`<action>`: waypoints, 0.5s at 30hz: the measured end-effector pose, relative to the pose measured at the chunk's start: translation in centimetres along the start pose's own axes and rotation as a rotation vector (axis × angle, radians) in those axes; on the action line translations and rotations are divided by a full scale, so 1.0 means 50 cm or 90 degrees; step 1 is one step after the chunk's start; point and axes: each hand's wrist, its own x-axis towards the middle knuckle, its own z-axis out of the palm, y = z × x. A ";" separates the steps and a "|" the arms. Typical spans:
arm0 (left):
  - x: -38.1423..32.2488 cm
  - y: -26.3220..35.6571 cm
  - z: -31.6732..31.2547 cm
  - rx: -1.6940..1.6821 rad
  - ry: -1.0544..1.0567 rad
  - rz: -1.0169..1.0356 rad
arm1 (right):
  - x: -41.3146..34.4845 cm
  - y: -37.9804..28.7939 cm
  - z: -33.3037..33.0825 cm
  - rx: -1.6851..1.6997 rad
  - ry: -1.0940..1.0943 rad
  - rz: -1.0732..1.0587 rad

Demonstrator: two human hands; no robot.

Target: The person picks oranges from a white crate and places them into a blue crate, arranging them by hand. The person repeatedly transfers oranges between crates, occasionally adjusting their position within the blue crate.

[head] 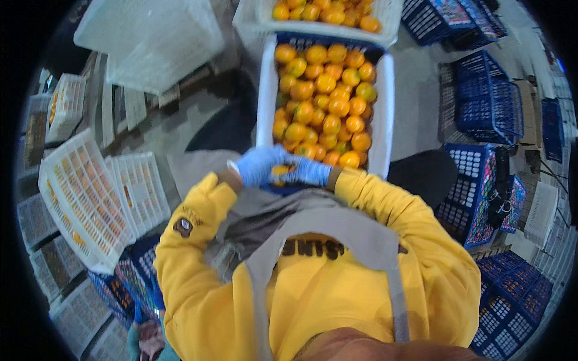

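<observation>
A blue plastic crate with a white rim or liner stands before me, full of orange citrus fruits, some tinged green. My left hand and my right hand, both in blue gloves, meet over the crate's near end. An orange fruit shows between them; which hand bears it, if either, I cannot tell. The fingers are partly hidden and blurred.
Beyond the crate stands a white crate of orange fruits. White crates lean at the left, near a wooden pallet. Blue crates line the right side. Part of another person shows at the lower left.
</observation>
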 end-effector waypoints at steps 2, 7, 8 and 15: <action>-0.006 -0.018 -0.014 -0.025 0.025 -0.181 | -0.007 -0.001 0.017 -0.082 0.059 0.053; -0.025 -0.049 -0.002 0.188 0.079 -0.069 | 0.003 0.009 0.046 0.245 0.163 0.048; -0.024 -0.052 0.006 0.239 0.079 0.020 | 0.004 0.012 0.042 0.076 0.175 -0.013; 0.002 -0.022 0.072 0.482 -0.255 -0.098 | -0.014 -0.031 -0.004 -0.409 0.092 -0.090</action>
